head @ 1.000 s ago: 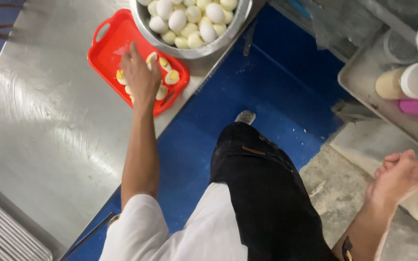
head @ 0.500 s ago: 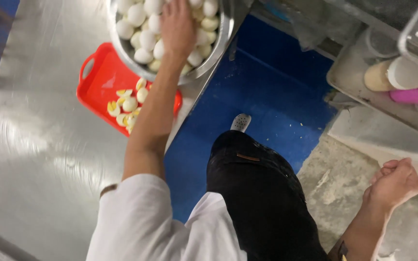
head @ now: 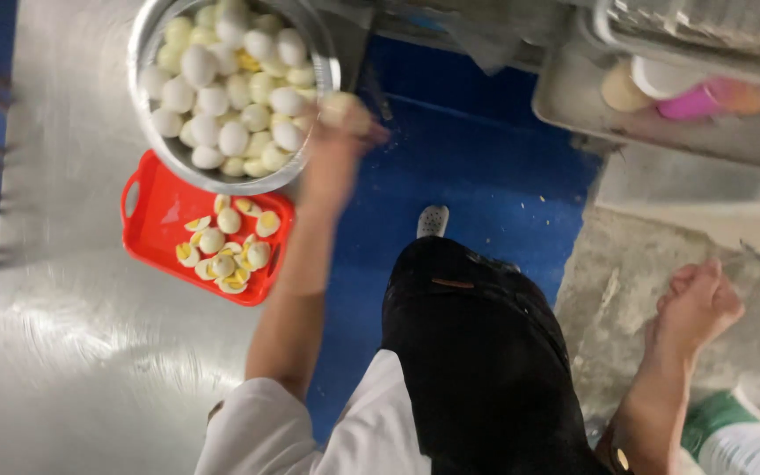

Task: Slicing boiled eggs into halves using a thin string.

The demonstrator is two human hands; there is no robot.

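Observation:
A big steel bowl [head: 222, 186] heaped with peeled white eggs [head: 222, 97] stands on the steel table. My left hand [head: 338, 141], blurred by motion, is at the bowl's right rim with its fingers closed on one pale peeled egg [head: 341, 105]. Touching the bowl's near side is a red tray [head: 156, 237] that holds several halved eggs [head: 222, 251] with yellow yolks showing. My right hand [head: 697, 303] rests far off to the right on a rough grey counter, fingers curled, with nothing in it.
The steel table [head: 90, 352] runs along the left, with blue floor [head: 468, 158] beside it. A grey tray [head: 573, 105] at top right holds a pink container [head: 697, 101] and a white lid [head: 666, 75]. A green-and-white package [head: 732, 431] lies at bottom right.
My left hand went from the halved eggs on the red tray into the bowl, then came back to the bowl's right rim holding an egg. My right hand has stayed on the counter.

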